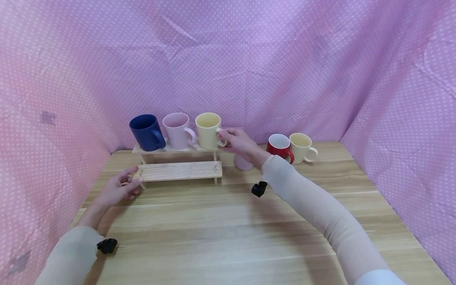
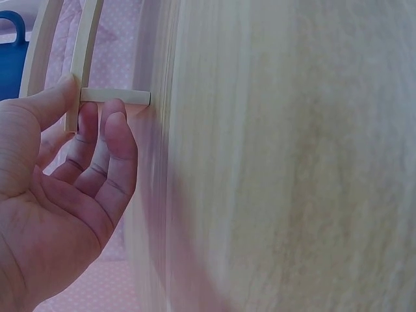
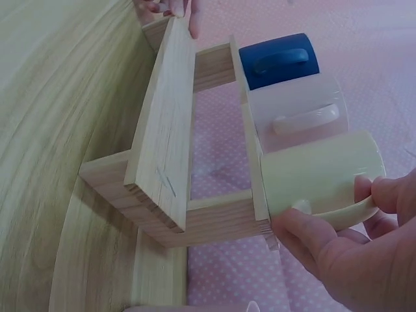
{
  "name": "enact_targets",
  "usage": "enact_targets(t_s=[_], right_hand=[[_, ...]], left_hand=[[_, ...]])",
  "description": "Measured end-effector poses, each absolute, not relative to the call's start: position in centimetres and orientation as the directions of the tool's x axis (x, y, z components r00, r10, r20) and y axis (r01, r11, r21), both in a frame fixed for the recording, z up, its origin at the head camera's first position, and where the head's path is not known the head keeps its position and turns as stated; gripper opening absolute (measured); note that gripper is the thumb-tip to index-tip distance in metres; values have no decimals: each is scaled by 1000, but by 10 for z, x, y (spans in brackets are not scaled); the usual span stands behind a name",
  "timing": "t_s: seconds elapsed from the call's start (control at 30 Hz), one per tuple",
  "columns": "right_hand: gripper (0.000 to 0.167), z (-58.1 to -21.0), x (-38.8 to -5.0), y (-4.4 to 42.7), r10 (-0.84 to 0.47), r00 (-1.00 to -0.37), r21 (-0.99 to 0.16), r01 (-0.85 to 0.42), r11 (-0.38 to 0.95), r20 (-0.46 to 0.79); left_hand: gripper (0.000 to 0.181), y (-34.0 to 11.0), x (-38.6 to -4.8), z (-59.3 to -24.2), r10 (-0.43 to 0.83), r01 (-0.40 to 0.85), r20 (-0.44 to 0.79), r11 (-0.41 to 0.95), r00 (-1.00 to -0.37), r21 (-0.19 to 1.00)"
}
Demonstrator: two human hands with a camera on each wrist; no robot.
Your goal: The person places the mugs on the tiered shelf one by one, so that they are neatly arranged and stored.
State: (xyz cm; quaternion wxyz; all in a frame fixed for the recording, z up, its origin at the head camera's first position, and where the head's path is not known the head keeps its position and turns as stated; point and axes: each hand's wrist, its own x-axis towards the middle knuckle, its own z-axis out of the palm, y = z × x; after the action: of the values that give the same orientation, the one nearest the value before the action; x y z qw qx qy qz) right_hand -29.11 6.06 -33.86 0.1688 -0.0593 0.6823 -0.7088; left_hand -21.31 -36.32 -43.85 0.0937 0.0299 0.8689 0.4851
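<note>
Where the wooden rack (image 1: 178,172) ends, a yellow mug (image 1: 207,136) meets the right hand (image 1: 239,142)

While a dotted pink curtain (image 1: 228,59) encloses the wooden table (image 1: 199,229), the two-step rack runs left to right near the back. At the right end of its upper board (image 3: 255,182), the yellow mug stands upright, its base against the wood. It lies just left of the right hand, much the nearer of the two; the left hand (image 1: 119,188) is at the rack's opposite end.

Just left of the yellow mug, a pink mug (image 1: 175,136) would probably block any leftward shift; whether the two touch, I cannot tell. Beyond it stands a blue mug (image 1: 142,132). Right of the rack are a second pink mug (image 1: 243,163), partly hidden by the right hand, a red mug (image 1: 275,150) and a second yellow mug (image 1: 298,153).

Smaller still, the grips: left thumb and curled fingers hold the lower board (image 3: 166,110) at its left end, while right thumb and fingers pinch the yellow mug's handle (image 3: 348,214), which points rightward.
</note>
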Motion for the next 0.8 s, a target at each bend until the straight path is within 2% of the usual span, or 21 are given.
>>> enact_targets(t_s=[0.4, 0.8], right_hand=[[40, -344, -297, 56, -315, -940, -991, 125, 50, -134], [36, -345, -298, 56, -330, -931, -987, 161, 13, -156]], left_hand=[[72, -365, -213, -440, 161, -6, -98, 490, -982, 872], [72, -366, -215, -438, 168, -25, -124, 497, -978, 868]])
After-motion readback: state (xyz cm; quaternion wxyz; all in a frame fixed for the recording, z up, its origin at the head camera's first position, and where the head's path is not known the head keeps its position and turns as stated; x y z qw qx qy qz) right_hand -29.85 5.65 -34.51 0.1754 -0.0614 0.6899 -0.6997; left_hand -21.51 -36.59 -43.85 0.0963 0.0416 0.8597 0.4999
